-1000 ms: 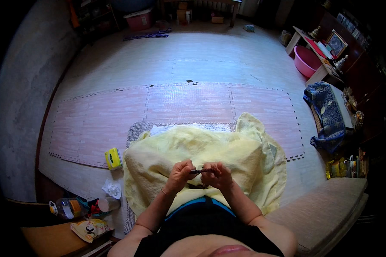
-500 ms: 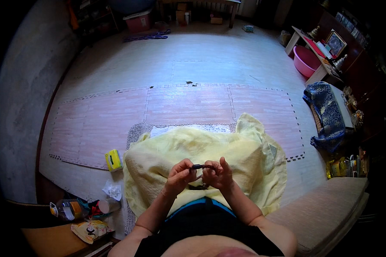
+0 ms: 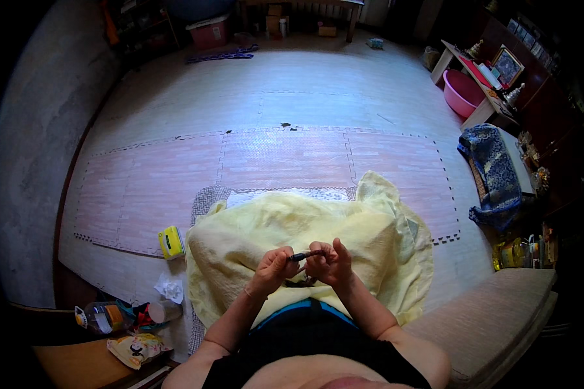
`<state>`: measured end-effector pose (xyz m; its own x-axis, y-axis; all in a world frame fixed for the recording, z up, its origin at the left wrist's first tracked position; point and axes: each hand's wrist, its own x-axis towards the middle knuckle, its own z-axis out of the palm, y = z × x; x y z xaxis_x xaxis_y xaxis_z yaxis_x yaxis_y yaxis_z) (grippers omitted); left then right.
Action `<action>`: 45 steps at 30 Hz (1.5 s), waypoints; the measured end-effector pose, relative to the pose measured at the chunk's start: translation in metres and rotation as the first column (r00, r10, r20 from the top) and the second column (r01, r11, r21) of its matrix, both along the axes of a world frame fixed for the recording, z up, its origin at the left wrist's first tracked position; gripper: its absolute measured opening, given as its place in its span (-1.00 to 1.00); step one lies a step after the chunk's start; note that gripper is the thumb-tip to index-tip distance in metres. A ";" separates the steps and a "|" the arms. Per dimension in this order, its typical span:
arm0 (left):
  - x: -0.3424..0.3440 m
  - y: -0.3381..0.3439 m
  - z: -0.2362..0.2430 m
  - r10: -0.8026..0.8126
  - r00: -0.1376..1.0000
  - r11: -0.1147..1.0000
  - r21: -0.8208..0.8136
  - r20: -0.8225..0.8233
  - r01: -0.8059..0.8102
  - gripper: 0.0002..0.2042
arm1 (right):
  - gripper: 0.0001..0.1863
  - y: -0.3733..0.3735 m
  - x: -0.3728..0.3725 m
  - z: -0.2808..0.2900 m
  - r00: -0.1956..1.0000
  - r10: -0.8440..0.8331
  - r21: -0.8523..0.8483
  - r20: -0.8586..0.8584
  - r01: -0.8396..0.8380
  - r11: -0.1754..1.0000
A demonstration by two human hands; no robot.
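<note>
Between my two hands, above my lap, a dark brown cord (image 3: 316, 253) is stretched, with a short black cylindrical piece (image 3: 296, 257) at its left part. It looks braided or beaded; I cannot tell which. My left hand (image 3: 270, 271) pinches it next to the black piece. The fingers of my right hand (image 3: 331, 266) are curled around the brown part, thumb raised. More of the cord hangs below, partly hidden by the hands. A pale yellow blanket (image 3: 240, 223) covers my legs under both hands.
A yellow tissue pack (image 3: 171, 242), crumpled white tissue (image 3: 169, 287) and a plastic bottle (image 3: 104, 318) are at the left. A brown cushion (image 3: 493, 318) is at my right. Beyond it stand a stool with blue patterned cloth (image 3: 496, 172) and a pink basin (image 3: 462, 93).
My left hand has dropped slightly and turned, so the black piece now tilts down toward the left. My right hand has hardly moved.
</note>
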<state>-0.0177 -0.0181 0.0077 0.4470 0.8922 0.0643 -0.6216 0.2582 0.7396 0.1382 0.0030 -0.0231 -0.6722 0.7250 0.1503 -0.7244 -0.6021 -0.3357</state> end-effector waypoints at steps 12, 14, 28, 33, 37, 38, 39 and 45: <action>0.003 -0.001 -0.002 0.039 0.999 0.996 -0.085 0.013 -0.038 -0.67 | -0.40 -0.001 0.000 0.001 1.000 0.018 -0.121 0.003 -0.017 0.993; 0.006 0.001 0.004 0.068 0.998 0.996 -0.060 0.003 -0.067 -0.70 | -0.39 0.000 -0.001 0.006 1.000 0.009 -0.129 -0.020 -0.012 0.992; 0.010 -0.009 0.007 -0.069 0.997 0.985 -0.160 0.020 0.071 -0.80 | -0.34 -0.001 0.001 0.000 0.996 -0.085 -0.270 0.041 0.093 0.958; 0.009 -0.004 0.002 -0.203 0.976 0.976 -0.064 0.076 0.208 -0.63 | -0.48 -0.003 0.002 0.004 0.995 -0.021 -0.215 -0.096 0.000 0.977; 0.006 -0.003 0.006 -0.190 0.982 0.978 -0.088 -0.021 0.188 -0.63 | -0.63 -0.001 0.000 -0.002 0.997 -0.071 -0.102 -0.007 0.070 0.992; 0.004 -0.003 0.006 -0.160 0.986 0.984 -0.092 -0.050 0.155 -0.67 | -0.68 0.000 0.002 -0.001 0.998 -0.058 -0.096 0.036 0.062 0.993; 0.002 -0.002 0.005 -0.159 0.986 0.984 -0.092 -0.049 0.154 -0.67 | -0.72 0.000 0.002 0.001 0.996 -0.046 -0.090 0.078 0.053 0.995; -0.004 0.003 0.007 0.183 0.981 0.973 -0.154 0.063 -0.172 -0.73 | -0.77 0.002 -0.004 0.007 0.849 -0.111 0.312 0.517 -0.066 0.948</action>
